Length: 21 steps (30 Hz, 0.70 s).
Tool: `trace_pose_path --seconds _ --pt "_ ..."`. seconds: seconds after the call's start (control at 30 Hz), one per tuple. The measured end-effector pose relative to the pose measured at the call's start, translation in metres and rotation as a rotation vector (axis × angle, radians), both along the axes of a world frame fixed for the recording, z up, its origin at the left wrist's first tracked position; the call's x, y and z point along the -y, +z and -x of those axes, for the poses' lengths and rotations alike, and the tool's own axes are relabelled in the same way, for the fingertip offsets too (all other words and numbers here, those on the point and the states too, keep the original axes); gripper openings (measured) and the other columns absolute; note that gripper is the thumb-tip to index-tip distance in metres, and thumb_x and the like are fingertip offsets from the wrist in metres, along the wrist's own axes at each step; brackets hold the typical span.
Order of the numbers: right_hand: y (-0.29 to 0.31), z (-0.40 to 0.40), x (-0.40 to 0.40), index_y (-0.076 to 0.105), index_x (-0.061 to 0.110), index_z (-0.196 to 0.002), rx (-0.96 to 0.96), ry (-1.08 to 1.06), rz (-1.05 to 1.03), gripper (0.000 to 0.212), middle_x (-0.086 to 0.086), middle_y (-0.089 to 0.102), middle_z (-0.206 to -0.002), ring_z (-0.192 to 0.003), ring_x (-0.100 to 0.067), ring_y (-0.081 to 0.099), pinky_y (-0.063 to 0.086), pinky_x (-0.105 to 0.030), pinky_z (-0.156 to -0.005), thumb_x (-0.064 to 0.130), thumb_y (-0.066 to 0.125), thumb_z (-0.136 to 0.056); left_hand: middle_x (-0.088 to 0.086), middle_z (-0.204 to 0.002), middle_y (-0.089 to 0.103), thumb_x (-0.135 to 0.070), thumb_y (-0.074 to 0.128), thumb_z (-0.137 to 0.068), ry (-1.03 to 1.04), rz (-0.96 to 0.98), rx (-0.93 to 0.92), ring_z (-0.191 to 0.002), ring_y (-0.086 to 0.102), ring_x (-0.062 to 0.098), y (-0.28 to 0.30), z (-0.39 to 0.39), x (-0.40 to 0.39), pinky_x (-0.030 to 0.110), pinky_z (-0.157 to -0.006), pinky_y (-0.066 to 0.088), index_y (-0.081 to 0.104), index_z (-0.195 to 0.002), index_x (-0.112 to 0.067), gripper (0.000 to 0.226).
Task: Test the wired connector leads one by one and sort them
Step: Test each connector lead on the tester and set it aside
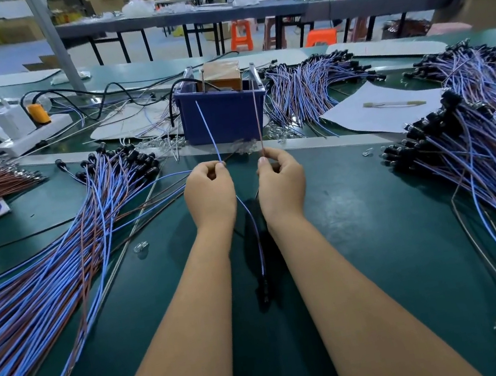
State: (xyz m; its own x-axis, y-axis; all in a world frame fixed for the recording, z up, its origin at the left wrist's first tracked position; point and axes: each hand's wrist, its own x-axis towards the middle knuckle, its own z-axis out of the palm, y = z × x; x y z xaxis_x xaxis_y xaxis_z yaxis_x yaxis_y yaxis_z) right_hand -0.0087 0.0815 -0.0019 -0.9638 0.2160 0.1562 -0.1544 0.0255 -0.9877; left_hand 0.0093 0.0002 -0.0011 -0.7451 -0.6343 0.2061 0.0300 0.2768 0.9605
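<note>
left hand (pixel 208 191): fingers pinch blue wire (pixel 208 132) | right hand (pixel 279 179): fingers pinch brown wire (pixel 257 114) | wires held apart, tips up toward blue tester box (pixel 222 115), likely for testing | connector (pixel 265 292) hangs between arms over green surface (pixel 377 232) | sorted piles lie on both sides

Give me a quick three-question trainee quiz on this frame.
1. True or false: the left hand pinches the blue wire.
2. What does the right hand pinch? A) brown wire B) a pen C) a plug
3. What colour is the bin that both wire ends reach up towards?

Key: 1 true; 2 A; 3 blue.
</note>
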Motion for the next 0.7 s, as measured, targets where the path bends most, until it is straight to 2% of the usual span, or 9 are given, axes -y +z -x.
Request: trace_pose_path --seconds 0.17,0.3,0.57,0.7 --pt "-0.001 0.002 0.0 0.066 0.012 -0.116 0.022 0.004 0.0 0.024 0.001 0.063 -0.09 -0.078 -0.013 0.055 0.047 -0.028 -0.074 0.013 0.051 -0.097 -0.003 -0.077 0.064 -0.018 0.05 -0.097 0.028 0.069 -0.003 -0.072 0.058 0.016 0.0 -0.001 0.003 0.026 -0.064 0.044 0.069 -0.098 -0.011 0.02" --pt "-0.002 0.005 0.001 0.066 0.011 -0.117 0.024 0.036 -0.024 0.026 0.002 0.062 -0.089 -0.077 -0.013 0.052 0.044 -0.027 -0.073 0.013 0.051 -0.097 -0.009 -0.073 0.061 -0.019 0.051 -0.096 0.071 0.13 -0.032 -0.065 0.052 0.009 -0.001 -0.002 0.003 0.015 -0.054 0.034 0.068 -0.092 -0.014 0.018" --pt "-0.004 0.012 0.002 0.066 0.013 -0.117 0.045 0.034 -0.045 0.026 0.001 0.063 -0.091 -0.078 -0.015 0.053 0.048 -0.034 -0.077 0.013 0.051 -0.096 -0.012 -0.069 0.059 -0.019 0.053 -0.095 0.086 0.178 -0.079 -0.066 0.053 0.012 0.001 -0.003 0.0 0.016 -0.055 0.033 0.066 -0.085 -0.018 0.017" --pt "-0.006 0.014 0.003 0.066 0.015 -0.115 0.061 0.044 -0.031 0.025 0.001 0.063 -0.089 -0.074 -0.017 0.053 0.05 -0.039 -0.076 0.015 0.051 -0.096 -0.009 -0.071 0.06 -0.019 0.054 -0.094 0.085 0.216 -0.062 -0.068 0.053 0.012 0.001 0.003 0.006 0.008 -0.054 0.032 0.071 -0.089 -0.013 0.019"
